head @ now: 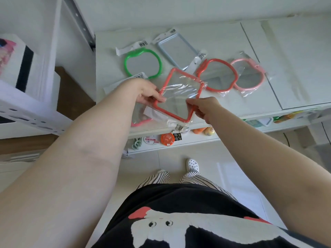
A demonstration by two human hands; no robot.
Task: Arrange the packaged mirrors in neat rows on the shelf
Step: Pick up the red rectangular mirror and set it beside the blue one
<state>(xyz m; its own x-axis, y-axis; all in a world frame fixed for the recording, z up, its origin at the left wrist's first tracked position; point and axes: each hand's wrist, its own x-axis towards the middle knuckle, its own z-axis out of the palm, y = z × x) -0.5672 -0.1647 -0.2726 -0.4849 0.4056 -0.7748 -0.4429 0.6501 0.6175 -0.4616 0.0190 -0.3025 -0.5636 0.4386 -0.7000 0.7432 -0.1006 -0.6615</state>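
Observation:
A red rectangular mirror in clear wrap [179,97] is held just above the white shelf [232,38]. My left hand [146,92] pinches its left edge and my right hand [204,108] grips its right edge. Behind it lie a green apple-shaped mirror [143,64], a pale blue rectangular mirror [176,49], a red apple-shaped mirror [217,75] and a pink apple-shaped mirror [248,76], all packaged. A pink-framed mirror [141,120] lies partly hidden under my left forearm near the shelf's front edge.
A lower shelf [197,140] under the front edge holds small goods, among them an orange round pack [167,139]. A white shelving unit [35,108] with a box stands at the left. The shelf's right part bears white flat panels.

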